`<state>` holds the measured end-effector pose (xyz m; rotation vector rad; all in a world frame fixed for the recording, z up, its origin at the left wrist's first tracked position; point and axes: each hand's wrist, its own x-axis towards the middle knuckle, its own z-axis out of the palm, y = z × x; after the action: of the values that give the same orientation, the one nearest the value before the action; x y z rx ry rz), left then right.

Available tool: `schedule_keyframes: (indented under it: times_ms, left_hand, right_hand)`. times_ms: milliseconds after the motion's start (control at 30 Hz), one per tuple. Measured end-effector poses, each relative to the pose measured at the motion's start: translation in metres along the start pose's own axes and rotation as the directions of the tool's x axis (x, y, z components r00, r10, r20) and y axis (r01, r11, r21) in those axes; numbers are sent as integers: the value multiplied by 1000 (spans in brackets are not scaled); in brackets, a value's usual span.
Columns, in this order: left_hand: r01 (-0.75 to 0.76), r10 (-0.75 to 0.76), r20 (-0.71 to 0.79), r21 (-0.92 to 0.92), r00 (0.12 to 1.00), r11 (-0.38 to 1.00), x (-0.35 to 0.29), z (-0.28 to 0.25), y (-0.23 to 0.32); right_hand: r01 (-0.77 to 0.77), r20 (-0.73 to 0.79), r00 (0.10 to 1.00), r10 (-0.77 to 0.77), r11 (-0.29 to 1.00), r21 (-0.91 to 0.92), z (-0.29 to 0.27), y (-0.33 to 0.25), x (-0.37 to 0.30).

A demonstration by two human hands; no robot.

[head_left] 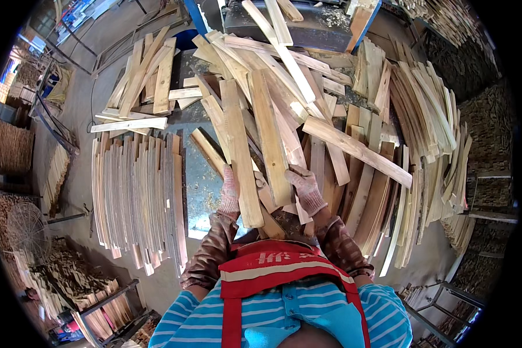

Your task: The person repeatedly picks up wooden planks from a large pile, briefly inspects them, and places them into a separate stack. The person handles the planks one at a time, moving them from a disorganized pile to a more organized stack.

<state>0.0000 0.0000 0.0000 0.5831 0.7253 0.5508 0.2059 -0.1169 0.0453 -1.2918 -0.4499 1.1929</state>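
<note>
My left hand (pixel 229 192), in a whitish-pink work glove, is closed on the side of a long pale wooden board (pixel 239 153). My right hand (pixel 307 188), gloved alike, grips the edge of a second, more yellow wooden plank (pixel 269 133). The two boards run side by side away from my body, with a narrow gap between them. Beneath them lie other loose boards, among them a narrow wooden strip (pixel 207 149) just left of the left board. Part of each hand's fingers is hidden by the wood.
A heap of mixed boards (pixel 249 58) covers the far part of the table (pixel 206 200). Upright rows of strips (pixel 139 197) stand at the left. More boards (pixel 368 191) are stacked at the right, with a plank (pixel 358 151) lying slanted across them. A dark machine bed (pixel 255 20) is beyond.
</note>
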Motion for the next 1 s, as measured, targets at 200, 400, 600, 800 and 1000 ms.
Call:
schedule_keyframes:
  times_ms: [200,400,600,800,1000]
  left_hand:
    - [98,-70,89,-356,994,929,-10,-7,0]
    - [113,-89,73,-455,993,883,-18,-10,5]
    - [114,-125,-33,-239,992,964,-21,-8,14]
    - [35,-39,-67,-56,997,998,-39,26,31]
    - [17,48,-300,211,953,977,-81,-63,18]
  right_hand:
    - [29,-116,992,-49,986,-165,-2,31,1]
    - [-81,-134,990,54,976,-202,-6,22,-1]
    - [59,-22,998,-63,988,-143,17,7,-16]
    - [208,217,972,-93,775,-597,57,30,-31]
    - [178,265,943,199,372,-911,67,61,-21]
